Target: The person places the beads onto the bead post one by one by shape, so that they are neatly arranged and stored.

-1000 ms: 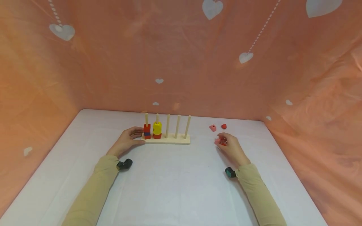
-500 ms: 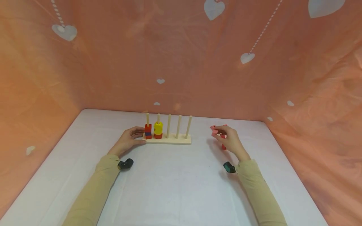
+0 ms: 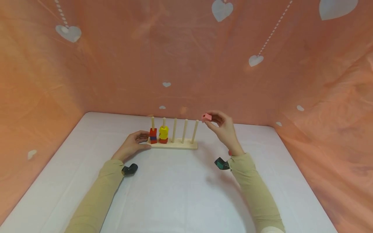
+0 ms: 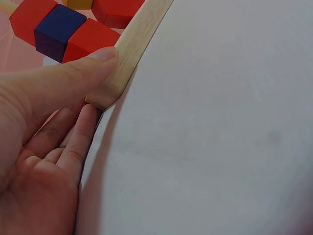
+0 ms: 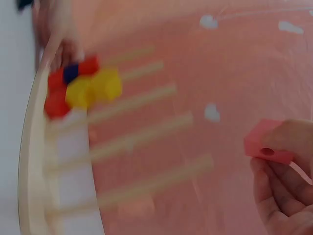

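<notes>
Presently, left hand [image 3: 132, 144] grips a rack [image 3: 177, 146], blocks [image 3: 163, 132] on two pegs [image 3: 152, 123]; right hand [image 3: 225, 129] pinches a pink block [image 3: 207, 117].

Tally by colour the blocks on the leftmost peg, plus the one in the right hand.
Red: 2, the upper block and lower block on the leftmost peg
Blue: 1, the middle block between them
Pink: 1, the held block in the right hand
Total: 4
</notes>
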Demonstrator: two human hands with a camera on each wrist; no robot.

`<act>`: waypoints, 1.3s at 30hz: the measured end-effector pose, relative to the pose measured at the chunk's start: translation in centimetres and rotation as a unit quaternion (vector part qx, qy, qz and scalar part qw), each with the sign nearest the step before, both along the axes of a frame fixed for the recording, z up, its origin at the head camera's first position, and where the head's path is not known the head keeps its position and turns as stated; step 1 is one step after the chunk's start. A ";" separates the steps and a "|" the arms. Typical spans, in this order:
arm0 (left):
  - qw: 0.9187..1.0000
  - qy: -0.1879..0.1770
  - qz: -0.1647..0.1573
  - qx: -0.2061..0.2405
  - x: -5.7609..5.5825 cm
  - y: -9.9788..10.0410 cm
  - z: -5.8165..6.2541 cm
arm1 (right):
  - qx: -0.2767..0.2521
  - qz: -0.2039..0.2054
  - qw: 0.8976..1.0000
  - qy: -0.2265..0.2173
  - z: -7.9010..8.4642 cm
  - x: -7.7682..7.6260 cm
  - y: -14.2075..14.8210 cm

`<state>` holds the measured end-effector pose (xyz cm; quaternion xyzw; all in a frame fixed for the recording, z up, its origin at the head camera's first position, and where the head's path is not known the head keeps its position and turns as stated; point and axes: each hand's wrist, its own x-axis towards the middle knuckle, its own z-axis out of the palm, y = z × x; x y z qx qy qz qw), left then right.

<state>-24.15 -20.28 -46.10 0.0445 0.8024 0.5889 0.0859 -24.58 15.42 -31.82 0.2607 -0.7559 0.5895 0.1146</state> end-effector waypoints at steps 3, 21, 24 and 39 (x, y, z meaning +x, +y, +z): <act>1.000 0.000 0.002 0.004 0.0 0.0 0.0 | -0.034 0.014 0.999 -0.017 0.8 0.3 -1.9; 1.000 0.011 -0.007 0.012 0.3 0.0 0.0 | -0.075 0.057 0.995 -0.039 -1.3 -0.2 -9.0; 1.000 0.011 -0.006 0.013 0.2 0.0 0.0 | -0.070 0.053 0.995 -0.047 -2.1 -0.6 -9.5; 1.000 0.004 -0.003 0.008 0.1 0.1 0.2 | -0.024 -0.022 0.992 -0.123 -9.1 -2.6 -10.2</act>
